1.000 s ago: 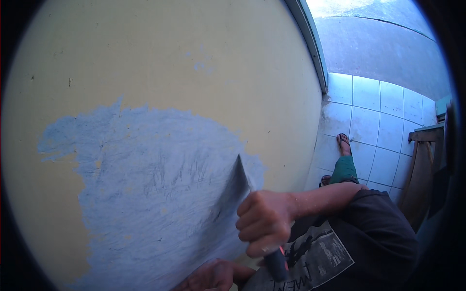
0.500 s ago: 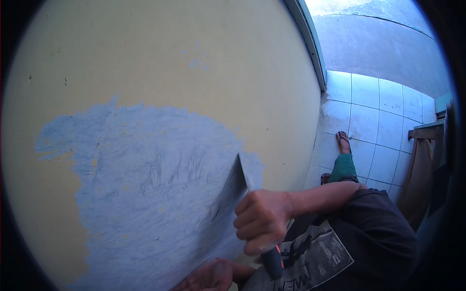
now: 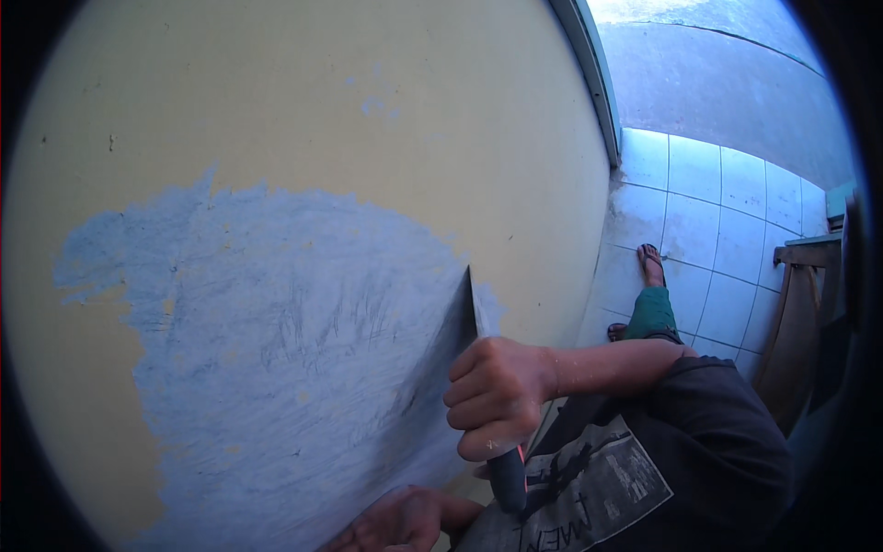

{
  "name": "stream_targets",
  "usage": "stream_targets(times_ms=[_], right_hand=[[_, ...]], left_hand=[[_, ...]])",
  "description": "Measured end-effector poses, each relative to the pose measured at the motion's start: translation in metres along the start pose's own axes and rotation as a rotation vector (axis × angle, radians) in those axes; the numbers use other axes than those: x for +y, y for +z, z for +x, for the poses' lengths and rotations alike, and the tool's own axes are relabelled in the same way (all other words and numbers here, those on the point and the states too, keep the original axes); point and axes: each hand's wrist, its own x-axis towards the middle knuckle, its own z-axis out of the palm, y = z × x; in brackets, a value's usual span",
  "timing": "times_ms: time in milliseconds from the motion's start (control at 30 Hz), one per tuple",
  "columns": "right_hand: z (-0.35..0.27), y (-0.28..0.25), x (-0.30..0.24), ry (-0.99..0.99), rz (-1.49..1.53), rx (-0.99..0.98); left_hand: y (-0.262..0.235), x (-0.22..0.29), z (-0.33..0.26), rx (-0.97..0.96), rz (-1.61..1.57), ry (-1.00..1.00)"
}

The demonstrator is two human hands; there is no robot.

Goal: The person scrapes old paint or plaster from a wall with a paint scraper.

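Gripping the scraper (image 3: 480, 368) in a closed fist, the right hand (image 3: 497, 397) presses its blade against the scraped blue patch (image 3: 285, 368) near the yellow wall's (image 3: 368, 101) lower edge, while the left hand (image 3: 397, 521) rests open-fingered below.

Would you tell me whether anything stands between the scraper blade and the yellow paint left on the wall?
Nothing visible does: the scraper, gripped by the right hand, lies against the wall at the bare patch's edge.

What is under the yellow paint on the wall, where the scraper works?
Under the yellow paint a pale blue layer shows, scratched with fine lines. The scraper blade, held by the right hand, covers a strip there; what lies beneath the blue cannot be seen.
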Motion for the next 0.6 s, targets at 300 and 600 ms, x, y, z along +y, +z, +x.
stream_targets(times_ms=[300, 600], right_hand=[[-0.004, -0.012, -0.001, 0.099, -0.045, 0.028], [-0.003, -0.013, -0.003, 0.083, 0.034, 0.078]], left_hand=[[-0.007, 0.005, 0.004, -0.003, -0.003, -0.010], [-0.021, 0.013, 0.017, -0.024, -0.002, -0.010]])
